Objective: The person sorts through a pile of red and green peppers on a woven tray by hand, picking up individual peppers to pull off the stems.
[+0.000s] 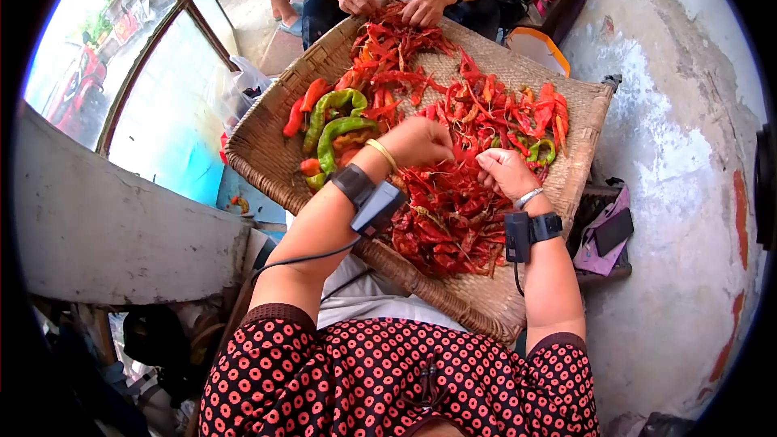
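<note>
A large woven bamboo tray [486,320] lies across my lap, heaped with wrinkled red chili peppers [437,235]. Over the middle of the heap, my left hand [425,142] is closed with its fingers bent downward. Close by on its right, my right hand [507,173] is closed in a pinch, thumb against fingers. A red chili pepper [464,163] shows between the two hands, at their fingertips; its ends are hard to make out against the heap. Long green peppers [344,128] lie left of my left hand, beside plumper red ones [296,117].
Across the tray, another person's hands [429,5] work among chilies at the far edge. A rough wall [672,154] rises close on the right, near a stand with a purple cloth and dark phone [613,231]. A glazed door [170,89] stands left. A plastic bag [247,81] hangs near the tray.
</note>
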The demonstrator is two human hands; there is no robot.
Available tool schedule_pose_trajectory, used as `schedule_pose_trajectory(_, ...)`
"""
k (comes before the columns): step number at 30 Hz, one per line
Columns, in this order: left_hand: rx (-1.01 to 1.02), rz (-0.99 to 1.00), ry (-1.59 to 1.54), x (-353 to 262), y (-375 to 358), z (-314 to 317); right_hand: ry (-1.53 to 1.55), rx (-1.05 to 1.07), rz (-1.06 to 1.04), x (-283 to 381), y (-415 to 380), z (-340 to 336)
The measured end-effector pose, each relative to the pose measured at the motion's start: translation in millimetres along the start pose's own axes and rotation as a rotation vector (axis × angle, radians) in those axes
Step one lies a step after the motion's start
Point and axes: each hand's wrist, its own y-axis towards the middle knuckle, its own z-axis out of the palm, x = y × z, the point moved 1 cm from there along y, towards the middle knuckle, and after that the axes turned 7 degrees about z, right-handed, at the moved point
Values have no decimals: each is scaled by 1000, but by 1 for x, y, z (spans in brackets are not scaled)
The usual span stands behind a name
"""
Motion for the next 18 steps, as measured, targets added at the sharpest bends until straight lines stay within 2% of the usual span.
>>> schedule_pose_trajectory(1, -83, -80, -57, -1, 0, -9, 7, -87, -37, -4, 4, 0)
schedule_pose_trajectory(3, -593, -18, -121, 12, 3, -20, -40, -116, -8, -13, 10, 2)
schedule_pose_trajectory(5, -811, -176, -193, 22, 4, -30, -452, -114, -272, -8, 8, 12)
schedule_pose_trajectory(7, -817, -195, -120, 23, 0, -29, -616, -31, -167, 2, 3, 22)
schedule_pose_trajectory(9, -493, -96, 166, 23, -3, -19, -851, -2, -123, 10, -3, 31)
schedule_pose_trajectory(10, -302, -93, 287, 20, -3, -16, -852, 0, -122, 9, -3, 32)
schedule_pose_trajectory(11, -237, -42, 343, 31, -3, -5, -935, -5, -126, 6, -2, 34)
schedule_pose_trajectory(13, 22, 37, 765, 36, -7, 4, -1019, -9, -126, 1, 0, 34)
schedule_pose_trajectory(16, 71, -26, 870, 43, -12, 8, -1013, -26, -121, -6, 4, 27)
schedule_pose_trajectory(18, 120, -101, 808, 37, -9, 6, -766, -47, -116, -8, 5, 17)
